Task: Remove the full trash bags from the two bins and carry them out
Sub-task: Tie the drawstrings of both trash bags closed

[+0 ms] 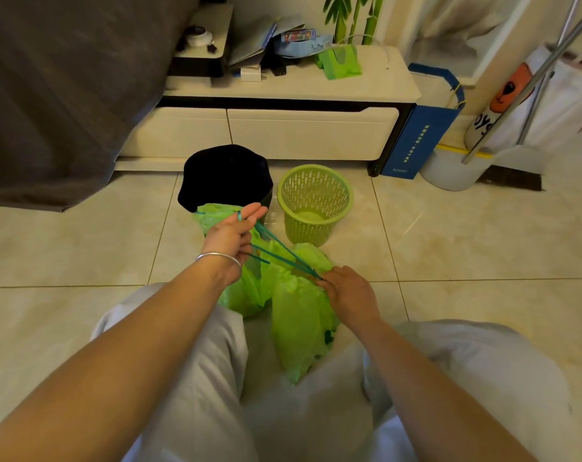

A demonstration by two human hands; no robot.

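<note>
Now | green bags (296,315) crumpled | both hands (231,233) (346,288) pinching teal drawstrings (283,251)

Both hands pull drawstrings (283,253) of green bags (299,315) beside bins.

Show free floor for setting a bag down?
Bare tiles right of the green basket, short of the broom; more left of the black bin, below the grey cover. Crowded centre: bags, both hands.
</note>
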